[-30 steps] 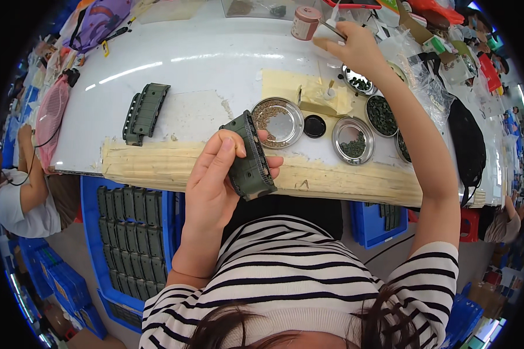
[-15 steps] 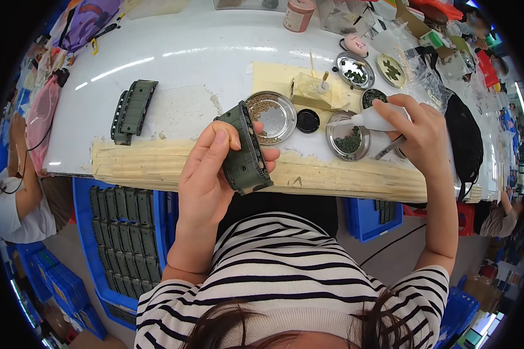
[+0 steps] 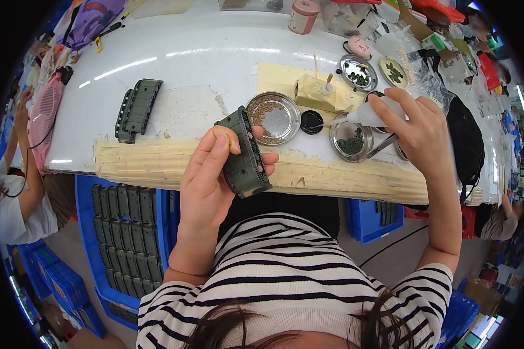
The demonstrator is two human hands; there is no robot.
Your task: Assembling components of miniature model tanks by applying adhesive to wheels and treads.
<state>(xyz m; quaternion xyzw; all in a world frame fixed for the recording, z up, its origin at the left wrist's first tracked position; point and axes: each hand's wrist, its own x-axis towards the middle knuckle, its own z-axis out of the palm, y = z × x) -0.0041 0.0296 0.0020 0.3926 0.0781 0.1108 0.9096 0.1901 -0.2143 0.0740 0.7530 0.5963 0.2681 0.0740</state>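
1 bottle [image 3: 365, 114], pinched by right-hand fingers [image 3: 389, 114], has apparently moved nearer the black dish [image 3: 309, 118].

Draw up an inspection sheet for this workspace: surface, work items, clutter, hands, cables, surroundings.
Surface: white tabletop with glare streaks; yellowish tape along the front edge.
Work items: green part in hand; two similar parts lying at left; steel dish of brown bits; steel dish of green bits; small black dish.
Clutter: purple bag at far left; pink tin at the far side; black bag at right.
Hands: left hand grips the green part; right hand holds a white bottle and tweezers.
Cables: dark cable below the table, right.
Surroundings: blue crate of green parts, lower left; another person, far left.
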